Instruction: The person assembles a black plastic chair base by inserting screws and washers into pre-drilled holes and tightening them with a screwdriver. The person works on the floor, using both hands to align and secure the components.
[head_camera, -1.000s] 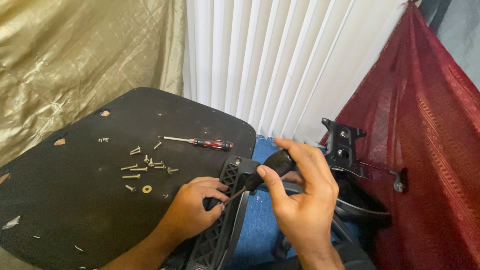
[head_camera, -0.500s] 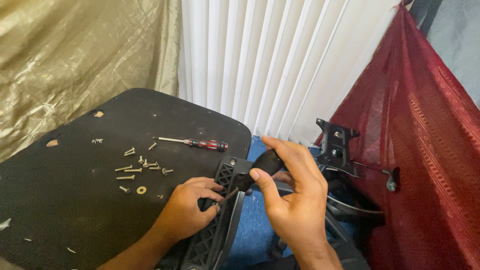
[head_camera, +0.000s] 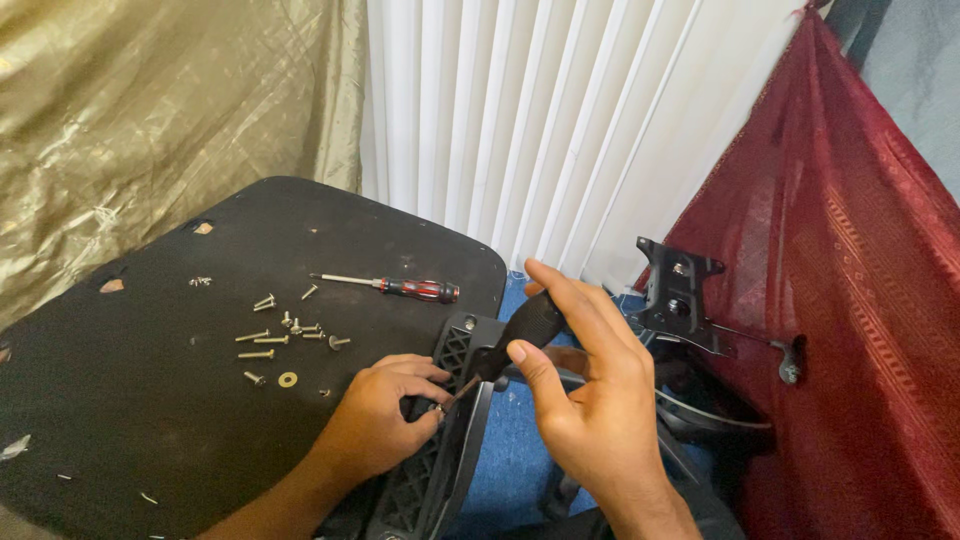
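White vertical blinds (head_camera: 520, 120) hang behind, flanked by crinkled gold fabric (head_camera: 150, 130) on one side and dark red woven cloth (head_camera: 850, 330) on the other. Black-handled screwdriver (head_camera: 515, 335): smooth rounded grip, thin metal shaft angled down and leftward; tip meets the black plastic armrest piece (head_camera: 440, 440), a long part with open lattice ribbing that runs along the edge of the black seat underside (head_camera: 150, 400) at lower centre. Right hand (head_camera: 590, 410): fingers closed around the screwdriver handle, thumb pressed on its side. Left hand (head_camera: 385, 415): fingers curled onto the lattice part just beside the shaft tip; whether they pinch a screw cannot be told. Seat underside: matte black fabric, broad rounded outline, a few torn spots showing pale material. On it, well apart from the hands, lie loose metal screws (head_camera: 285, 330), a brass-coloured washer (head_camera: 288, 379) and a second screwdriver (head_camera: 400, 288) with a red and black ribbed handle. To the right, a black metal bracket plate (head_camera: 675, 290) with bolt holes stands over blue fabric (head_camera: 520, 450).
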